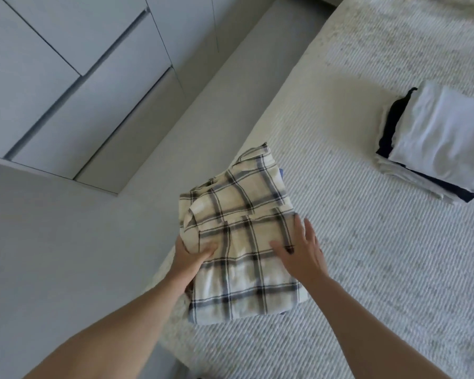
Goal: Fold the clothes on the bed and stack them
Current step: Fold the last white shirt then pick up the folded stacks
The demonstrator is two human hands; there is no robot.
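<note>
Plaid shirt: folded, gripped by left hand, flattened under open right hand; unstacked. Stack: far right on bed.

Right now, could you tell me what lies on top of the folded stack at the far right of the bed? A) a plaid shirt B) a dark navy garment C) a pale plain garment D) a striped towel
C: a pale plain garment tops the stack, with a dark navy layer showing only at its edges beneath.
</note>
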